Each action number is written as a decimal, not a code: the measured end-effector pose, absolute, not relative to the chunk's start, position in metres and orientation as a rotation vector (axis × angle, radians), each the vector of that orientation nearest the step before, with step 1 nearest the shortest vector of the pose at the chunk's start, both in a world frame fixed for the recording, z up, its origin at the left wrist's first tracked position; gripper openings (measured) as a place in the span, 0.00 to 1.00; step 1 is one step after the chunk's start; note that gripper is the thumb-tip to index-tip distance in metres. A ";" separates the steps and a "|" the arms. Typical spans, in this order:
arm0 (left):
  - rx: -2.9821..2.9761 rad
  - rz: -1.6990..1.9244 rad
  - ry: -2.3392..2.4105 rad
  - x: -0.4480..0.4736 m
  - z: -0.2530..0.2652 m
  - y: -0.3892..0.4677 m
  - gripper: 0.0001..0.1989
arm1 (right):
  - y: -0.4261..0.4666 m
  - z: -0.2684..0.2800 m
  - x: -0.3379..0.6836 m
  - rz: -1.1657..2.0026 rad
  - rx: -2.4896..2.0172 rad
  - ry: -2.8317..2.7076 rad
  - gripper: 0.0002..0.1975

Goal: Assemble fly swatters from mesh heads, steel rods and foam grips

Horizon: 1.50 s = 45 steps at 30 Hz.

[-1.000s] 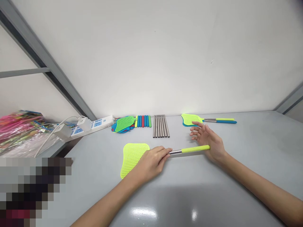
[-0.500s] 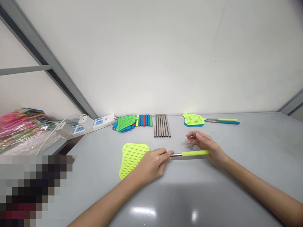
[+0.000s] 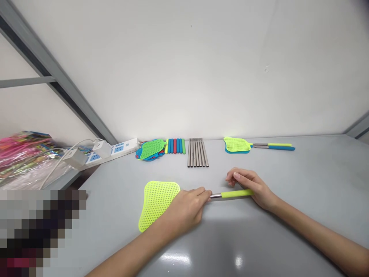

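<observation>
While both hands attend to it, one yellow-green fly swatter [image 3: 157, 204] lies crosswise low over the near part of the grey bench [image 3: 302, 173], head to the left, handle [image 3: 236, 194] to the right; whether any of it rests on the surface is hard to tell. Left hand [image 3: 188, 207]: grip closed around the swatter between head and handle, covering the join, a short length of bright rod [image 3: 216, 196] showing beyond the fingertips. Right hand [image 3: 261, 188]: grip slack, fingers loosely curled and not wrapped around anything, the handle's end at the palm. Handling, as judged: light overall; head thin, flexible and holed, apt to bend if pressed; rod stiff, smooth and rather slippery; handle probably softer and less slick. Best holds: the rod close to the head, and the handle along its length; the flat of the head is a poor place. Also on the bench, toward the wall: one pile of swatter heads [image 3: 152, 149], mostly blue and green; one row of coloured handles [image 3: 175, 146], side by side; one row of metal tubes [image 3: 197, 153]; two swatters with handles [image 3: 236, 145], yellow-green over blue, handles pointing right.
</observation>
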<state>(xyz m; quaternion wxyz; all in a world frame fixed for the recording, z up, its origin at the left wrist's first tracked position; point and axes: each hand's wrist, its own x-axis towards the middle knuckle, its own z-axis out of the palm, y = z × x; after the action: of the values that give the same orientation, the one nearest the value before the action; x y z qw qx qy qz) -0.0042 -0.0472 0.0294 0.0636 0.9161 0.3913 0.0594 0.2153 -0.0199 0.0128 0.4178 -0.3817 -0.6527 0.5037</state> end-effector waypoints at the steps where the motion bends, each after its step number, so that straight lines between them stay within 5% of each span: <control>1: 2.736 0.178 1.177 -0.004 0.030 -0.048 0.12 | -0.021 0.013 0.215 1.263 -0.953 -1.636 0.14; 21: 2.477 0.275 1.212 -0.012 0.037 -0.035 0.14 | -0.013 0.013 0.212 1.254 -1.102 -1.342 0.14; 31: 2.603 0.134 1.152 -0.008 0.037 -0.042 0.13 | -0.017 0.030 0.220 1.177 -0.994 -1.789 0.09; 45: 2.754 0.015 1.142 0.004 0.027 -0.057 0.09 | -0.020 0.015 0.216 1.642 -0.869 -1.245 0.12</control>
<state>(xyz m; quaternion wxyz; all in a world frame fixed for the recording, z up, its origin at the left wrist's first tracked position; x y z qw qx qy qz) 0.0037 -0.0567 0.0265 0.0800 0.9208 0.3817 0.0049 0.2161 -0.0196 0.0148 0.4375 -0.3495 -0.5006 0.6602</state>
